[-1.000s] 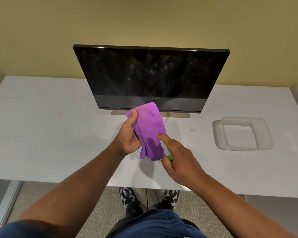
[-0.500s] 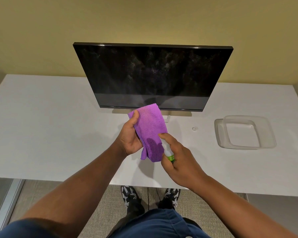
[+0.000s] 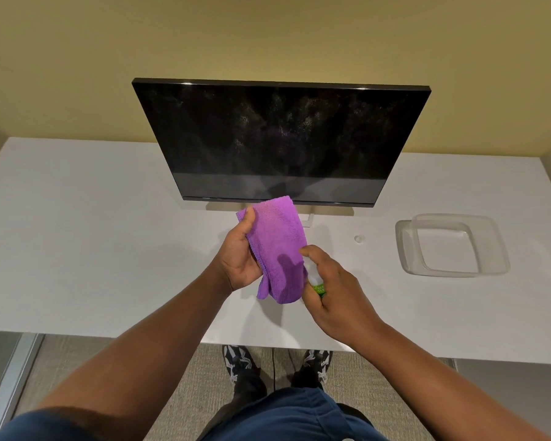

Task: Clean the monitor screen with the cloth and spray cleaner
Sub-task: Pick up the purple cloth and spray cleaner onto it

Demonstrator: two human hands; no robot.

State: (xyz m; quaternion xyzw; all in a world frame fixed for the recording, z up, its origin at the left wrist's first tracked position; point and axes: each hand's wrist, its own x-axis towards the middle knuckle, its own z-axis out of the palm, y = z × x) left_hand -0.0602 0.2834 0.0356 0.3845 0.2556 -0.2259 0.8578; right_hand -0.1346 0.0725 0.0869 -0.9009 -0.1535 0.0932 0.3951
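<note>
In the head view, the left hand point(image 3: 240, 261) grips a folded purple cloth point(image 3: 277, 249) at frame center, just below the monitor point(image 3: 280, 138), whose dark screen shows pale specks. The right hand point(image 3: 334, 291) is curled round a small spray bottle point(image 3: 315, 278) beside the cloth. A clear tray point(image 3: 452, 246) sits at right on the white desk point(image 3: 93, 233).

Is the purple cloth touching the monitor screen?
No, the left hand holds the purple cloth above the desk, short of the monitor screen.

Clear plastic tray point(image 3: 452, 272) and small clear cap point(image 3: 359, 239) on white desk point(image 3: 93, 233).
</note>
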